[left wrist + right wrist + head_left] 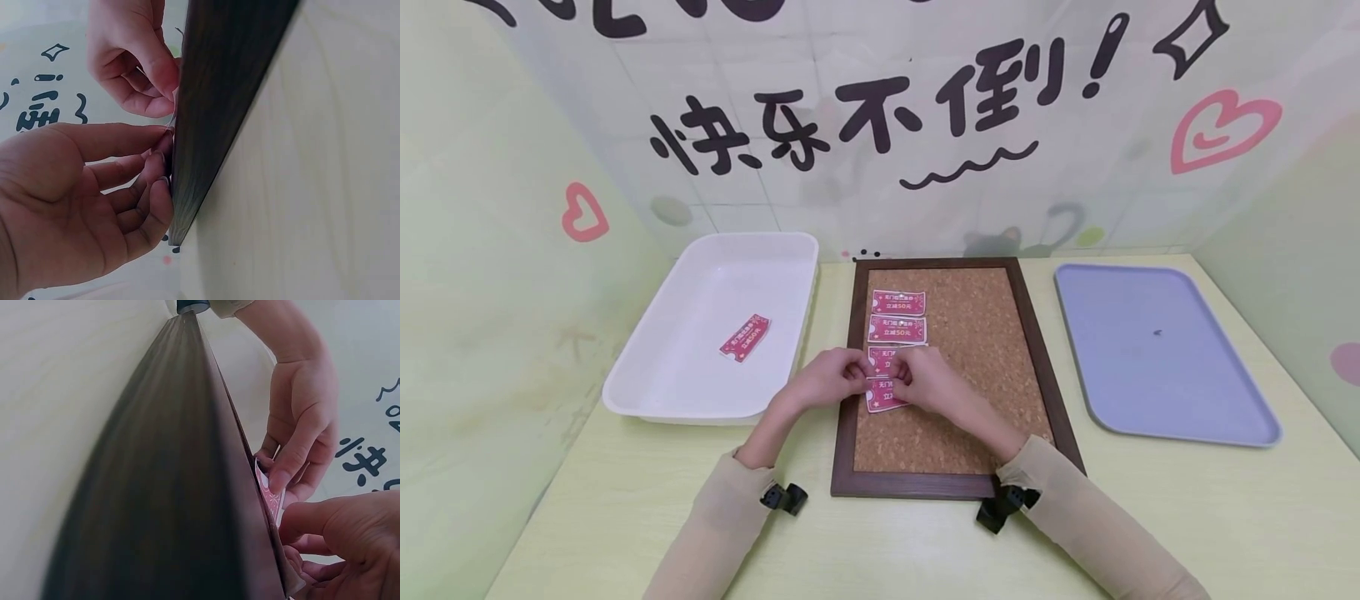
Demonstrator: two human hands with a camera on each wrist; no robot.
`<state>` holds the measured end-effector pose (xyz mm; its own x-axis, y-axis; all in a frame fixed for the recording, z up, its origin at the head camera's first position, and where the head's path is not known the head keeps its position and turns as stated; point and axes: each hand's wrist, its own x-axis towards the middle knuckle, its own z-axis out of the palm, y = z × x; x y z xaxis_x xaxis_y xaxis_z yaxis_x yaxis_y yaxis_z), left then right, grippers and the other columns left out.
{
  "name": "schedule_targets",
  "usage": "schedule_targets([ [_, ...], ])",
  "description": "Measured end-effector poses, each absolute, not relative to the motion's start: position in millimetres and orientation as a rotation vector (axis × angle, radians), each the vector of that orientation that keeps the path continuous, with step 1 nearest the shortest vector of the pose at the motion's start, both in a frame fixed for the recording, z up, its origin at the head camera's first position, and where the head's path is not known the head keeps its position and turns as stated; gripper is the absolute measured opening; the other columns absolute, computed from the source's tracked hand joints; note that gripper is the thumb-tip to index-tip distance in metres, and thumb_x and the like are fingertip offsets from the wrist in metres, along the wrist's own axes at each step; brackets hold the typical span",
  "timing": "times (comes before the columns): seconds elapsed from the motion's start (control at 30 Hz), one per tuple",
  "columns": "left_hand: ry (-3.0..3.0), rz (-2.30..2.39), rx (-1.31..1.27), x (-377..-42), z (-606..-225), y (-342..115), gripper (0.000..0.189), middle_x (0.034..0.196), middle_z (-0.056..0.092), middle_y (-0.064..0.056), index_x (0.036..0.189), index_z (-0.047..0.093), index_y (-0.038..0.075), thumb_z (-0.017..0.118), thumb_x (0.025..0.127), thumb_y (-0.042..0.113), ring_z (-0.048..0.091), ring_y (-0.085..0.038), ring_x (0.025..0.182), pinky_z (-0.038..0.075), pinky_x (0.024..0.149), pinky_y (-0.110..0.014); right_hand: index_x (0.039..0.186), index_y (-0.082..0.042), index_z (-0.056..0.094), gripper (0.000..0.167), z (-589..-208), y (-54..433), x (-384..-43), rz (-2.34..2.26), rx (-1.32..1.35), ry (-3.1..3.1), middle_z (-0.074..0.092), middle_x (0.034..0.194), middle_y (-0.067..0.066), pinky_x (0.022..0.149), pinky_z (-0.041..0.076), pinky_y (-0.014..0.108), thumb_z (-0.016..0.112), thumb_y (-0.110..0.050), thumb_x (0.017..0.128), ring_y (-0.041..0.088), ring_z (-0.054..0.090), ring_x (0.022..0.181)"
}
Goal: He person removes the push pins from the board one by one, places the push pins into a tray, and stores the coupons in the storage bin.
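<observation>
The left hand point(831, 379) bends inward at the wrist, its thumb and fingertips pinching the left edge of the bottom coupon point(878, 398) on the board; its other fingers curl beside them at the frame point(846, 433), as the left wrist view shows. The right hand point(925, 377) faces it from the other side, back upward and fingers bent down, its thumb and fingertips closed together on the same coupon and covering much of its print. The two hands are near each other, fingertips almost level. The left forearm, in a beige sleeve point(711, 525), slants up from the lower left over the table point(910, 550); the right one, in a matching sleeve point(1097, 517), comes from the lower right across the board's lower corner. The coupon lies at the foot of a column on the left part of the cork point(977, 358), just under the third coupon point(878, 361), which the right hand partly hides; the second coupon point(889, 332) and the top coupon point(891, 304) sit above. Left of the board, a white tub point(685, 325) holds a tilted loose coupon point(746, 337); to its right is a lilac tray point(1157, 375). Behind stands a printed backdrop point(850, 200).
</observation>
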<state>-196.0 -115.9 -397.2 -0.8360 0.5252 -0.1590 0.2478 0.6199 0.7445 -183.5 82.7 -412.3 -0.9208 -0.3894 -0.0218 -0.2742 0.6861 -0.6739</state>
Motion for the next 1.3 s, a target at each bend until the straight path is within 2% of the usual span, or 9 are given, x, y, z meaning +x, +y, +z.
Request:
schedule_targets([
  [0.4,2.482,1.054,0.603,-196,-398,-116,0.006,0.082,0.064,-0.004,0.096,0.068,0.002,0.066,0.091,-0.001,0.058,-0.015,0.075,0.049,0.068,-0.027,0.083,-0.005,0.067,0.014,-413,87,-184,-1.096,-0.579,2.726,0.063,0.073,0.001,0.060,0.052,0.022,0.076,0.004,0.079,0.011,0.060,0.066],
  [0.9,2.485,1.053,0.596,-197,-398,-115,0.005,0.083,0.064,-0.004,0.096,0.067,0.001,0.066,0.092,-0.001,0.059,-0.015,0.077,0.050,0.070,-0.027,0.086,-0.006,0.067,0.011,-414,93,-188,-1.148,-0.572,2.663,0.063,0.076,0.001,0.063,0.052,0.024,0.076,0.001,0.082,0.012,0.060,0.069],
  [1.3,2.481,1.084,0.599,-198,-400,-118,0.008,0.084,0.065,-0.004,0.097,0.069,0.001,0.066,0.091,-0.002,0.060,-0.015,0.077,0.051,0.071,-0.028,0.092,-0.005,0.070,0.010,-405,104,-190,-1.238,-0.503,2.576,0.065,0.083,0.002,0.071,0.055,0.028,0.074,-0.001,0.084,0.015,0.062,0.077],
])
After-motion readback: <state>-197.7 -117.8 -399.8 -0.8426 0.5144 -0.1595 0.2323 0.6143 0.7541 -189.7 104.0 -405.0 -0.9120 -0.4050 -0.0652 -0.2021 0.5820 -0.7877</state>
